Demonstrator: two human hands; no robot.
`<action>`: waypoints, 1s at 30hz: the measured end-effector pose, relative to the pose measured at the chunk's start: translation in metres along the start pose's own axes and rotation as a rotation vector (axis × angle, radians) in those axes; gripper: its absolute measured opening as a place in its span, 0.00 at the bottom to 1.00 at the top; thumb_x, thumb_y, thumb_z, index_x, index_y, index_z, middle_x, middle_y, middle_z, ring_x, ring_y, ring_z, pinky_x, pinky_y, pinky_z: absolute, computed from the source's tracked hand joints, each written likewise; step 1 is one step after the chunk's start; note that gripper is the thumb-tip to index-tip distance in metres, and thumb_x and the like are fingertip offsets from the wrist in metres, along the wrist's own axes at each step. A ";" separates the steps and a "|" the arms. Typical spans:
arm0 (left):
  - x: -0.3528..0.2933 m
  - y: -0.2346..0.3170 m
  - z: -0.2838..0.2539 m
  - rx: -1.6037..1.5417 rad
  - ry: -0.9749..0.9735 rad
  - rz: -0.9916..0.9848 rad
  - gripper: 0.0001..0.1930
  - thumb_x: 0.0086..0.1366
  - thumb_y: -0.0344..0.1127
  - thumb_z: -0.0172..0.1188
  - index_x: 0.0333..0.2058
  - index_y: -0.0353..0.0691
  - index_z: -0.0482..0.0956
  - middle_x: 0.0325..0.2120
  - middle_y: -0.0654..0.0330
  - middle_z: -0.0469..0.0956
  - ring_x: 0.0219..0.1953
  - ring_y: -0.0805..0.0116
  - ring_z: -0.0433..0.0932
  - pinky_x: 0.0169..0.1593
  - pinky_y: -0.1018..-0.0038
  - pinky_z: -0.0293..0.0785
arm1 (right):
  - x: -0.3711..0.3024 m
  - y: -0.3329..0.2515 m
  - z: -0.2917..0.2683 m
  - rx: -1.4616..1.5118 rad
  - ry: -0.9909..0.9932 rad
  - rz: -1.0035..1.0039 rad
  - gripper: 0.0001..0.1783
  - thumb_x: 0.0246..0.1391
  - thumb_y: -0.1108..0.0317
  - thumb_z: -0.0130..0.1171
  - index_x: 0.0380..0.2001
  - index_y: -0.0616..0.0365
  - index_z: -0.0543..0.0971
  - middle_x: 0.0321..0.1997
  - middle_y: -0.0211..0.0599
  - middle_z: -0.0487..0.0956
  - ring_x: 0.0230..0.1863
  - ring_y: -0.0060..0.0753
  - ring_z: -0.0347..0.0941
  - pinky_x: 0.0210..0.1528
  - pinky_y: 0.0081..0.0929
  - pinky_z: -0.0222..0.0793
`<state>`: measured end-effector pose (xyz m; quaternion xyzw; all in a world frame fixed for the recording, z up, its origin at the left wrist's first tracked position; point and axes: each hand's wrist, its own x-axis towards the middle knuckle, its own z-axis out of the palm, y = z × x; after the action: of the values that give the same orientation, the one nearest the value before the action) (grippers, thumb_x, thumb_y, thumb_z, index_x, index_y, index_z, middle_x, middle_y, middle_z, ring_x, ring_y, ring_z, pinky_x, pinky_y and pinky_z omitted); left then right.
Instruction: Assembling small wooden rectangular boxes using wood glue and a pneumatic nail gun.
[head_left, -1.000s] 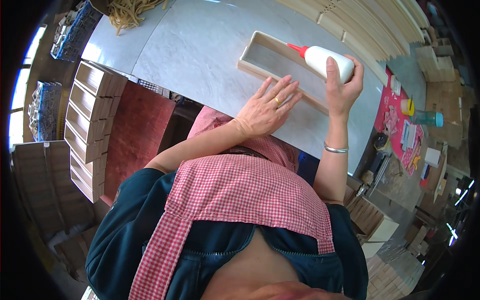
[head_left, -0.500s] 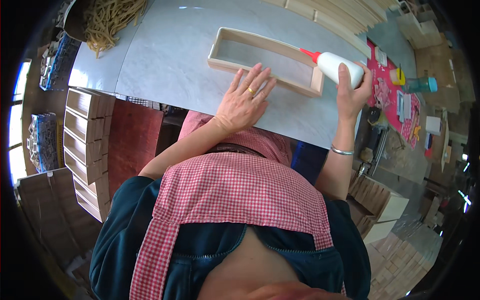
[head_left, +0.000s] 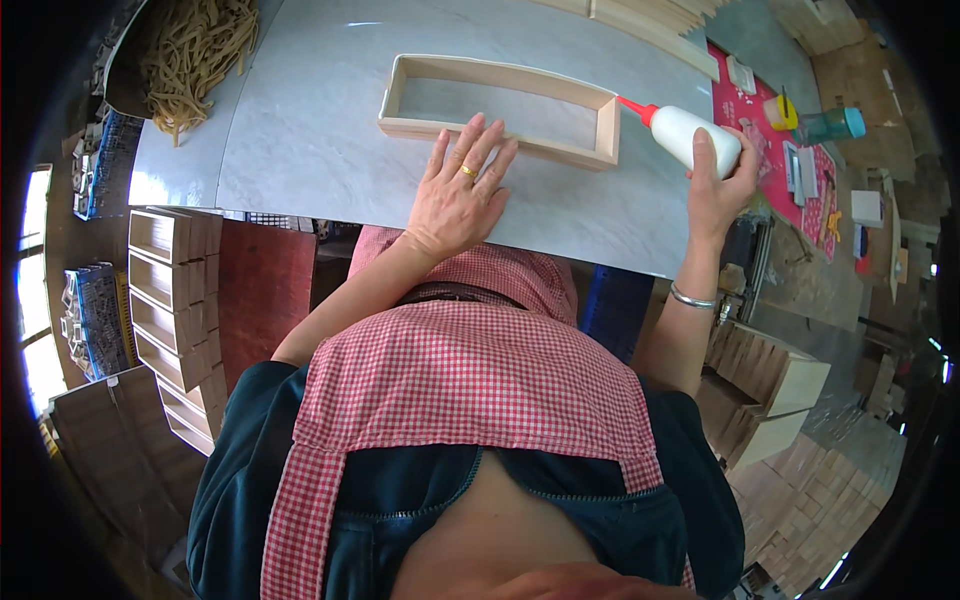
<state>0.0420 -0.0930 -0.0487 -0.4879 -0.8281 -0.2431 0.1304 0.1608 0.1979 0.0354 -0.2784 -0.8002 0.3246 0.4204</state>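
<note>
The bottle (head_left: 685, 137) is clasped by the right hand (head_left: 716, 192), tilted seemingly to aim at the frame (head_left: 565, 151), apparently steadied by the spread left hand (head_left: 455, 205).

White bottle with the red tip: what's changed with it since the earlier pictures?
The white bottle's red nozzle has moved rightward along the far rim of the wooden frame, to its far right corner. The camera view has shifted too. Unchanged: the right hand holds the white bottle; the left hand stays at the frame's near side.
</note>
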 end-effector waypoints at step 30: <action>-0.005 -0.007 0.004 0.018 0.155 0.080 0.22 0.60 0.38 0.62 0.52 0.39 0.79 0.57 0.51 0.72 0.58 0.54 0.71 0.66 0.59 0.67 | -0.077 -0.119 0.138 0.533 -0.459 0.130 0.24 0.57 0.58 0.69 0.49 0.61 0.74 0.43 0.43 0.78 0.36 0.33 0.75 0.35 0.26 0.76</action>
<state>0.0380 -0.0977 -0.0562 -0.4992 -0.7974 -0.2675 0.2081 0.0608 0.0277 0.0266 -0.1290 -0.7415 0.6023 0.2659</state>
